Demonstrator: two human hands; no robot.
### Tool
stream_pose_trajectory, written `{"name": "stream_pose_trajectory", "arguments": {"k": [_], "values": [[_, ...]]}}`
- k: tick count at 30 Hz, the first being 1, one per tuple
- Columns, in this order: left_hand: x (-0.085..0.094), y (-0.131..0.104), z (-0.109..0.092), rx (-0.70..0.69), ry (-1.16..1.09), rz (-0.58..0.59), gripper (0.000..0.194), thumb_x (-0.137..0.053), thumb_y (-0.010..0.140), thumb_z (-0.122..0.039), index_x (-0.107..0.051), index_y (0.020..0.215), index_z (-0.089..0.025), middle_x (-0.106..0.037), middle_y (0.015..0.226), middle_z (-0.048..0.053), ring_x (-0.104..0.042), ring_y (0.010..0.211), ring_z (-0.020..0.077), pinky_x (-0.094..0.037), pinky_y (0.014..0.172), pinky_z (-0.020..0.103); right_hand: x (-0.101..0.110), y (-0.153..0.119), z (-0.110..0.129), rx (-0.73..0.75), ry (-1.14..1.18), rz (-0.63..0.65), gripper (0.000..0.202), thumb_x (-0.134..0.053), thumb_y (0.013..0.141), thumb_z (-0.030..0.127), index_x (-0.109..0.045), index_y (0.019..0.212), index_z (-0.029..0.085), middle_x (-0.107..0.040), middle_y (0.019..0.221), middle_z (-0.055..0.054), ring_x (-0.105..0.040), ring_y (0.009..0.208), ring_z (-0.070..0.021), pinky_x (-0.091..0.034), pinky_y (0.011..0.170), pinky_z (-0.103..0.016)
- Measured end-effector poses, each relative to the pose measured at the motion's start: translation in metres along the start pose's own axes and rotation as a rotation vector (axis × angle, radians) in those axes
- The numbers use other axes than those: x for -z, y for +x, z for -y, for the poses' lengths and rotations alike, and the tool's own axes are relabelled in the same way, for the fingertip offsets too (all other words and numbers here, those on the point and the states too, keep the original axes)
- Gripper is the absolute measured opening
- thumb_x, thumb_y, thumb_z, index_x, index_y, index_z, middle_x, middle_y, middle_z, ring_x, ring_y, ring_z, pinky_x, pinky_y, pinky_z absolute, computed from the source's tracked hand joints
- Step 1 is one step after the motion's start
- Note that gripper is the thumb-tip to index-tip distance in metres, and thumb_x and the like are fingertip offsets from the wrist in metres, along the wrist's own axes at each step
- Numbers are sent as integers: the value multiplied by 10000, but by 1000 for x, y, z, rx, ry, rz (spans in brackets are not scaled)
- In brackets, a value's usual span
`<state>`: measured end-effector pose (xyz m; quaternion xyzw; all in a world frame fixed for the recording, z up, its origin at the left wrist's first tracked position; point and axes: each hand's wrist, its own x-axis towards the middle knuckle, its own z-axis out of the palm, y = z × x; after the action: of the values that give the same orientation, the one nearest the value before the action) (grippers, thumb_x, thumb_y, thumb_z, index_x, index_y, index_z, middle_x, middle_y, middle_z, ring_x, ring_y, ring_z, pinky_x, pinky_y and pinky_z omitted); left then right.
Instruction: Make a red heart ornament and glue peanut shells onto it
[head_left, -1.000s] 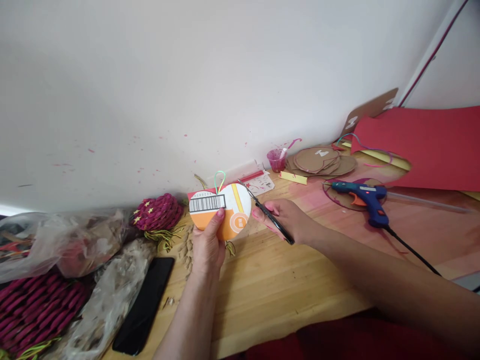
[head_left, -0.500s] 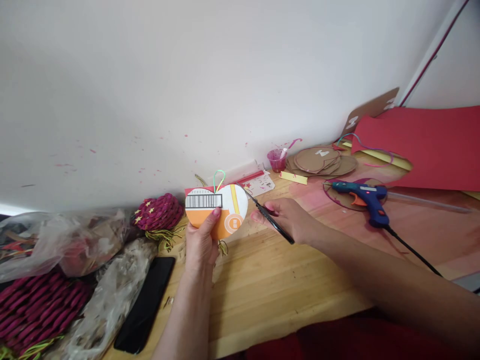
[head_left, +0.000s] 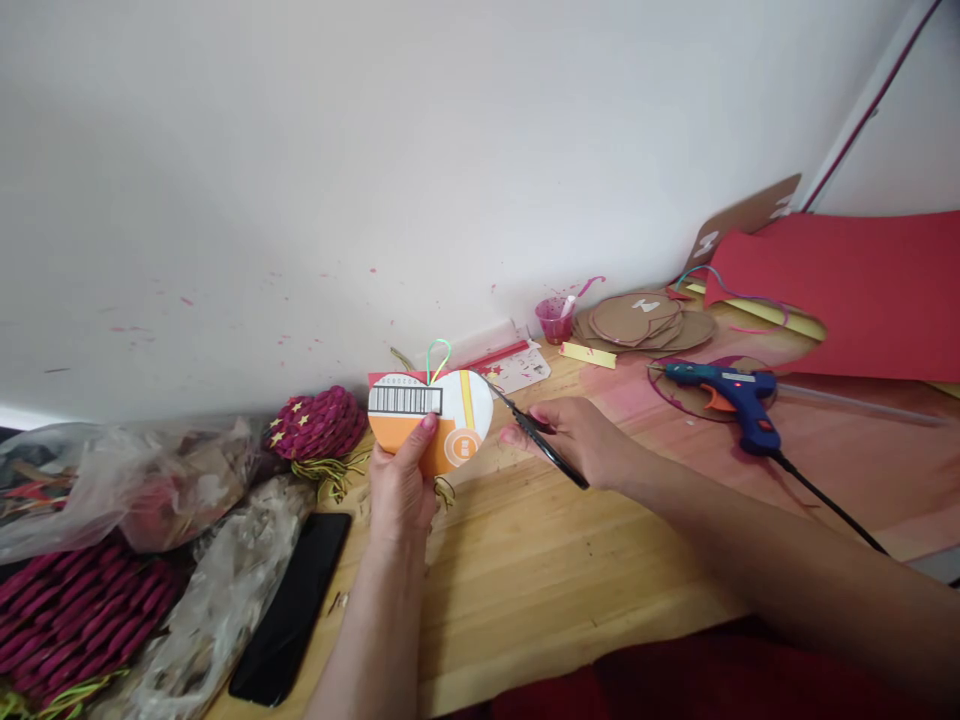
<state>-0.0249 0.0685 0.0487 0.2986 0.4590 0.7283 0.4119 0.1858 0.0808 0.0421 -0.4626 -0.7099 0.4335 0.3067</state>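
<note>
A heart-shaped cardboard cutout [head_left: 472, 400], white and orange with a printed barcode, is pinched in my left hand [head_left: 401, 480], thumb on its front. Red paper [head_left: 375, 379] shows behind its upper left edge. From its top notch rises a loop of green and yellow cord [head_left: 439, 358], and yellowish cord ends [head_left: 445, 492] hang below. My right hand [head_left: 574, 435] is closed round black-handled scissors [head_left: 551, 455]. Their blades point up and left, close to the heart's right edge; I cannot tell whether they touch it.
A blue glue gun [head_left: 727, 385] with a black cord lies right, by red paper sheets [head_left: 862, 300]. Cardboard discs [head_left: 637, 320] and a pink-stained cup [head_left: 555, 320] stand near the wall. Leftward are a black phone [head_left: 292, 610], plastic bags [head_left: 225, 600] and magenta woven pieces [head_left: 319, 420].
The heart has shifted very slightly left and tilted a little in my left hand. My right hand and the scissors are nearly unmoved.
</note>
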Motion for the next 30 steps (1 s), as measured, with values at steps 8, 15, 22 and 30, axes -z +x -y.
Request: {"name": "stream_pose_trajectory", "arguments": {"k": [8,15,22,30], "values": [[-1,-1,-2,-2,-24,-41,460,-926,537,-179,-746,960,-163,-788,892,40,-732,750,152,-584,711,220,-2,-2,3,10,38,22,544,-623,843,683,-467,643,203,-317,609,51,-311,583,-119,-202,537,-286],[2,2,-4,13,-7,-41,464,-915,533,-184,-736,961,-171,-785,899,37,-731,740,168,-599,690,251,0,-2,4,18,-6,35,551,-620,845,688,-469,632,202,-324,609,50,-317,580,-119,-206,537,-285],[4,9,-7,-24,-6,-68,459,-901,520,-164,-733,947,-175,-781,906,24,-732,754,164,-593,713,246,-2,1,-4,21,7,54,528,-639,830,686,-534,658,198,-394,608,46,-359,573,-120,-223,529,-271],[6,8,-9,24,23,-23,465,-932,472,-193,-758,902,-165,-788,893,39,-732,726,169,-601,703,253,-3,2,-9,33,21,46,509,-664,816,672,-565,670,194,-401,595,47,-356,568,-119,-237,528,-271]]}}
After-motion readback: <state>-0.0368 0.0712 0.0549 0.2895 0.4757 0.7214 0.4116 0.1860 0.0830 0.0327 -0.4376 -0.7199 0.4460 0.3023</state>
